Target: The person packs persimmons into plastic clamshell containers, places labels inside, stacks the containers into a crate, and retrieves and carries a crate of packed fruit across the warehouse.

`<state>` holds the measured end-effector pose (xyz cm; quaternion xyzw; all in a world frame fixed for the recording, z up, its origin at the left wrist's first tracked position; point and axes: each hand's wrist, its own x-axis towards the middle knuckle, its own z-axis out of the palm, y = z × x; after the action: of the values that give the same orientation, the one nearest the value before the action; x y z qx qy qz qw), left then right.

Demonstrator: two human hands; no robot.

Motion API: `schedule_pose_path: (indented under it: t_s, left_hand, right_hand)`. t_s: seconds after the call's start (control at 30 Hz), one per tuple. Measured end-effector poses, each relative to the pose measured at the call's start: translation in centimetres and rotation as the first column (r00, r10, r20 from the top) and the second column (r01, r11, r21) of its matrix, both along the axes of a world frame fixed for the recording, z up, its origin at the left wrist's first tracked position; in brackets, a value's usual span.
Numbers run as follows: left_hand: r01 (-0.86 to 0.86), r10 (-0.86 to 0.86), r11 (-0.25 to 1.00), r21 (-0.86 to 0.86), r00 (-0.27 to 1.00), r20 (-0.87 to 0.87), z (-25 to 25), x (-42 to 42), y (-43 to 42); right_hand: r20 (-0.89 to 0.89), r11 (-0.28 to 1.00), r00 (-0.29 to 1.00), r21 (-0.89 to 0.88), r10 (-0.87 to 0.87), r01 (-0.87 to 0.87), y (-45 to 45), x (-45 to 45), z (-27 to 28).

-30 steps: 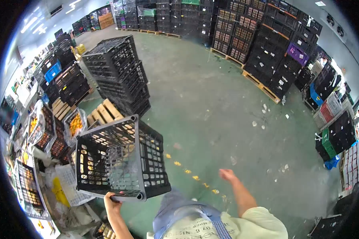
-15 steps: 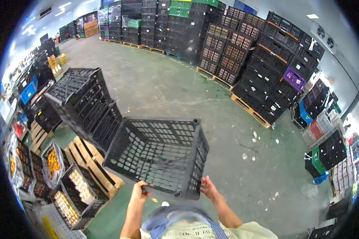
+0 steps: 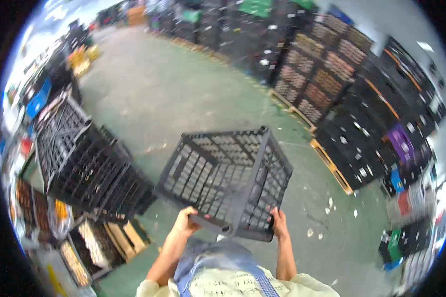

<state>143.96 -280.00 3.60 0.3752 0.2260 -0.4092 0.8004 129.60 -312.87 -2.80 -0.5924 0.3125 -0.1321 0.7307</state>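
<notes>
I hold a black plastic mesh crate (image 3: pixel 252 178) in front of my body, its open side tilted toward me and only its lattice walls and floor showing inside. My left hand (image 3: pixel 187 222) is closed around the near rim, at the crate's left. On the right, my right hand (image 3: pixel 280 222) grips the lattice side wall near its lower corner, with some fingers hidden by the crate. A stack of similar black crates (image 3: pixel 101 171) stands to the left, close to the held crate's left corner.
A wooden pallet (image 3: pixel 134 235) and crates of pale produce (image 3: pixel 94 242) are at lower left. Crates on pallets (image 3: pixel 334 168) stand along the right and back. White scraps (image 3: pixel 330 203) lie on the green-grey floor (image 3: pixel 148 99).
The held crate has moved away from the stack and turned in my hands, which keep their grip. My view has swung, and the now frame is blurrier.
</notes>
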Motion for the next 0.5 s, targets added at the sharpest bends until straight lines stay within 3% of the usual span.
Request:
schedule_pose_path:
  t_s: [0.1,0.13,0.2,0.3,0.4,0.43,0.5]
  left_hand:
    - [-0.015,0.015,1.000,0.000,0.998,-0.068,0.1,6.3,0.0]
    - [-0.205,0.196,0.977,-0.054,0.972,-0.131,-1.1,8.1,-0.2]
    - [-0.199,0.173,0.970,-0.139,0.969,-0.174,1.0,12.0,-0.2]
    - [-0.277,0.235,0.949,-0.149,0.939,-0.251,-0.9,19.0,1.3]
    - [-0.312,0.282,0.939,-0.143,0.939,-0.197,-2.1,25.8,1.4]
    - [-0.286,0.226,0.916,-0.281,0.947,-0.227,-3.8,28.6,1.8]
    - [-0.348,0.282,0.887,-0.302,0.928,-0.241,-5.3,33.4,2.3]
  right_hand:
    - [-0.016,0.974,0.988,-0.166,0.152,-0.152,-3.5,10.5,2.6]
    - [0.002,0.965,0.986,-0.204,0.168,-0.164,-3.6,14.1,3.5]
    - [0.073,0.959,0.969,-0.178,0.235,-0.219,-4.5,21.2,4.0]
    - [0.003,0.914,0.942,-0.243,0.336,-0.325,-2.7,31.0,6.7]
    - [0.049,0.907,0.930,-0.245,0.365,-0.343,-2.4,39.6,7.3]
    - [-0.003,0.874,0.921,-0.314,0.390,-0.371,-2.1,42.3,8.1]
    - [0.012,0.855,0.903,-0.325,0.430,-0.403,-1.2,48.0,8.8]
